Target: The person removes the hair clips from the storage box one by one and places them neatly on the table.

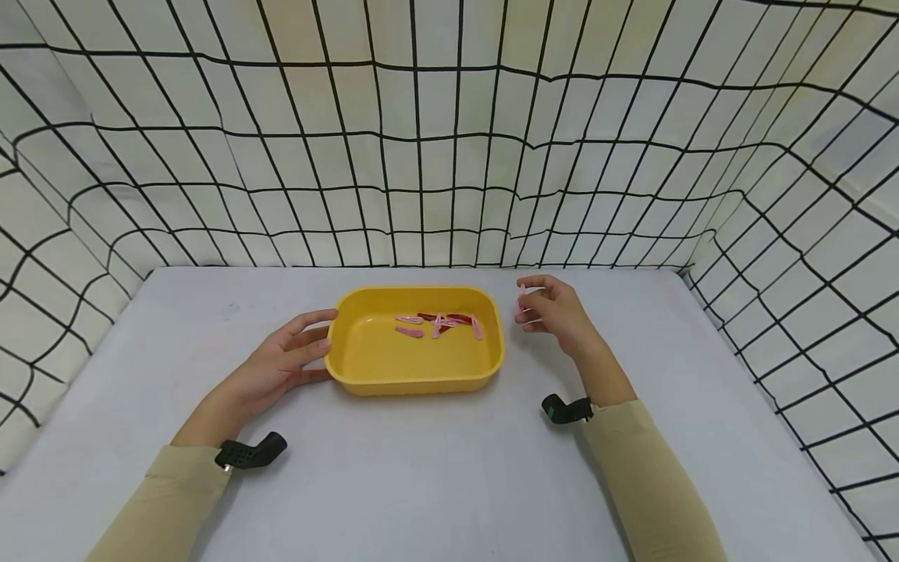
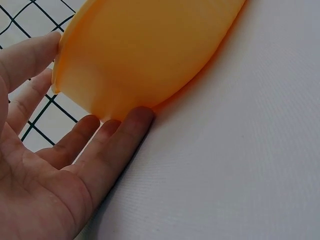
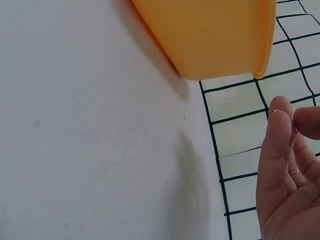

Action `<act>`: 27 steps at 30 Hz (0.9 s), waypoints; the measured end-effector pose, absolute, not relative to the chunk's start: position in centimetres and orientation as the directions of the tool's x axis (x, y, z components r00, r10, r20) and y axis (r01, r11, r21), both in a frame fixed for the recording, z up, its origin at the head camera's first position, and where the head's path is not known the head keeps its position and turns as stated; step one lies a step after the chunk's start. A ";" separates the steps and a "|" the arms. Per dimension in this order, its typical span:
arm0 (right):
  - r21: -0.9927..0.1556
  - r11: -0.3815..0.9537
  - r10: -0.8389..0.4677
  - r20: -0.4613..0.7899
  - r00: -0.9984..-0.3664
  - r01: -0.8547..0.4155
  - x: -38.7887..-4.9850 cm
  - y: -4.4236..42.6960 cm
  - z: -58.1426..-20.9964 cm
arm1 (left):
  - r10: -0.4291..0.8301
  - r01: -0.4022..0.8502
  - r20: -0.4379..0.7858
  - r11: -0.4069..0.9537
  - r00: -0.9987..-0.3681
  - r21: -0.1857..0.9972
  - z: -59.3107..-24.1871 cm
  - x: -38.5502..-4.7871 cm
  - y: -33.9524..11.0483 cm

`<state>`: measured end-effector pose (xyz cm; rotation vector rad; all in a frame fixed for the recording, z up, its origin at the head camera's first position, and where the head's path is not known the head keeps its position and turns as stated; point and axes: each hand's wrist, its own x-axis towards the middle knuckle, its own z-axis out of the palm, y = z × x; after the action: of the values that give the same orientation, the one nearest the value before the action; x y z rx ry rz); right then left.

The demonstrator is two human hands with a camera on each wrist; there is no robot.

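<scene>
A yellow tray [image 1: 393,367] holds several pink and dark red hair clips, one pink clip [image 1: 410,332] lying left of the others. The left hand [image 1: 281,363] touches the tray's left end with its fingers spread; in the left wrist view the fingertips of this hand [image 2: 65,165] rest against the tray's wall [image 2: 135,55]. Just off the tray's right end, raised above the table, the right hand [image 1: 558,312] pinches a pink clip [image 1: 521,300]. In the right wrist view the right hand's fingers [image 3: 277,140] meet, and the clip is almost wholly hidden between them.
A white table [image 1: 435,476] lies under the tray. Black wire mesh [image 1: 435,140] in front of pale sheeting stands along the back and both sides. Dark bands with small devices sit on the left wrist [image 1: 251,453] and the right wrist [image 1: 567,410].
</scene>
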<state>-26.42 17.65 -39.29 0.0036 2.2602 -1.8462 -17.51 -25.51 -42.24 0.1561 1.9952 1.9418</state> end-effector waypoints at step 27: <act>-0.889 0.416 -0.191 -0.291 -0.937 0.192 -27.2 18.2 -40.9 | 0.323 -0.111 -0.114 0.028 -0.940 0.993 -42.8 -17.7 -25.7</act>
<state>-27.17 18.20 -40.90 0.0005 2.3281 -1.5302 -17.68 -25.73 -42.80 0.2163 2.0026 1.9842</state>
